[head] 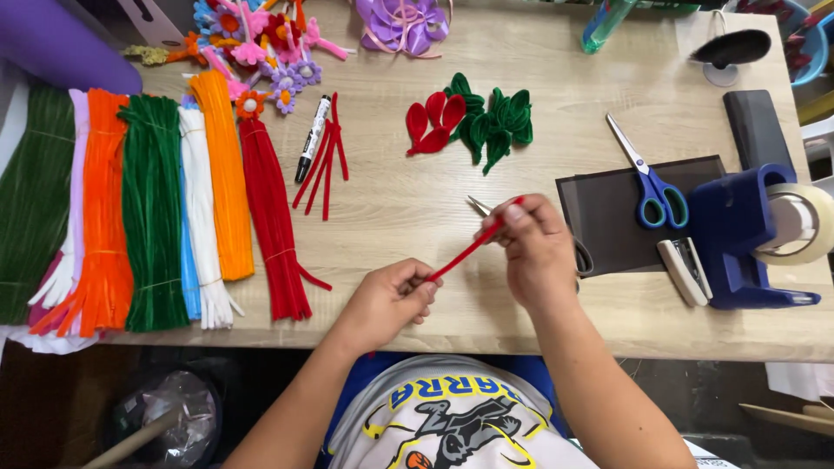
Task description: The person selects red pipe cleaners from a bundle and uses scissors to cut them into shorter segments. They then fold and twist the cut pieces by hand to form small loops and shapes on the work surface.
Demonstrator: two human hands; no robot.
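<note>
Red pipe cleaner (465, 252) is pinched between closed left hand (391, 300) and right hand (534, 247).

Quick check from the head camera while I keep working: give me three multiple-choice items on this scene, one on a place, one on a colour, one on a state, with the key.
1. Where do the blue-handled scissors lie?
A. on the dark sheet right of the hands
B. on the bundles of pipe cleaners
C. beside the black marker

2. What colour is the pipe cleaner held between the hands?
A. green
B. red
C. orange

3. How is that pipe cleaner held?
A. lying loose on the table
B. in the left hand only
C. one end in each hand, stretched between them

Key: 1 A, the scissors rest on the dark sheet near the blue tape dispenser. 2 B, the strand is red, like the red bundle. 3 C, the left hand closes on the lower end and the right hand pinches the upper end.
</note>
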